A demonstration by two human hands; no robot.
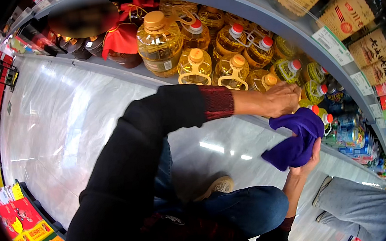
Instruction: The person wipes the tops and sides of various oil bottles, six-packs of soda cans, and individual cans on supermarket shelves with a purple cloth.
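My left hand [284, 98] reaches across to the low shelf, its fingers curled down over the top of a front-row oil bottle. The bottle is mostly hidden behind the hand and a cloth. In my right hand [309, 161] is a bunched purple cloth [296, 142], held up close to the bottles just below my left hand. Beside my left hand stand clear bottles of golden oil: one with a yellow cap and handle [231, 71], another with a yellow cap [264, 81], and several red-capped bottles [286, 69] behind.
A large oil jug [160, 44] and dark jars with red cloth [121, 41] stand farther left. Overhead curves a shelf edge [285, 16] with price tags, bearing dark labelled bottles [346, 15]. Another person's grey-trousered legs [361, 201] are at right. A promotional display [22, 218] stands at lower left.
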